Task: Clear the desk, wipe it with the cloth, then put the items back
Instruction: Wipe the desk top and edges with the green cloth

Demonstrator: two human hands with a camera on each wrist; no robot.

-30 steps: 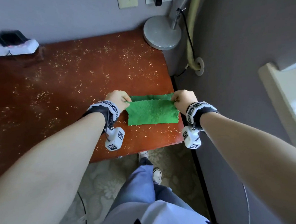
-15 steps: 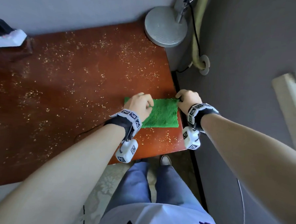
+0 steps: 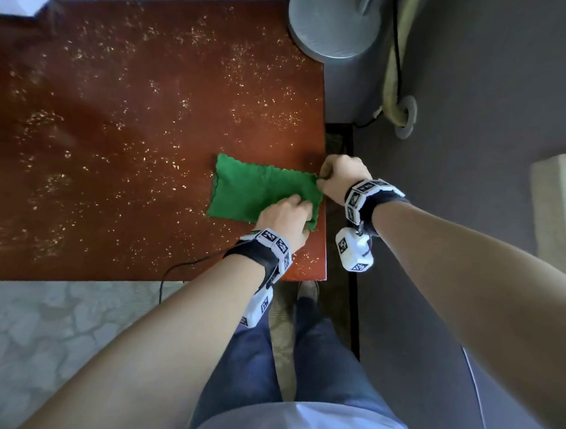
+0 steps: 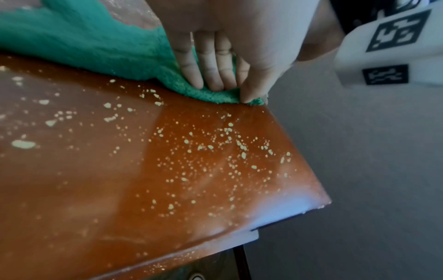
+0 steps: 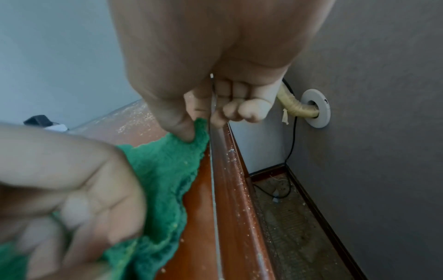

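Observation:
A folded green cloth (image 3: 250,189) lies flat on the red-brown desk (image 3: 115,133), close to its right edge. My left hand (image 3: 291,211) is on the cloth's near right corner; in the left wrist view its fingers (image 4: 210,75) curl down into the cloth (image 4: 84,37) and grip that corner. At the desk's edge my right hand (image 3: 322,180) pinches the far right corner between thumb and forefinger, as the right wrist view shows (image 5: 199,130). Pale crumbs are scattered over most of the desk.
A round grey lamp base (image 3: 334,20) stands at the desk's far right corner. A white object (image 3: 20,0) sits at the far left. A yellowish pipe (image 3: 394,72) and a black cable run down the wall on the right.
My left hand has moved from the cloth's left end across to its near right corner. The cloth now lies folded flat. My right hand has kept its hold on the right end.

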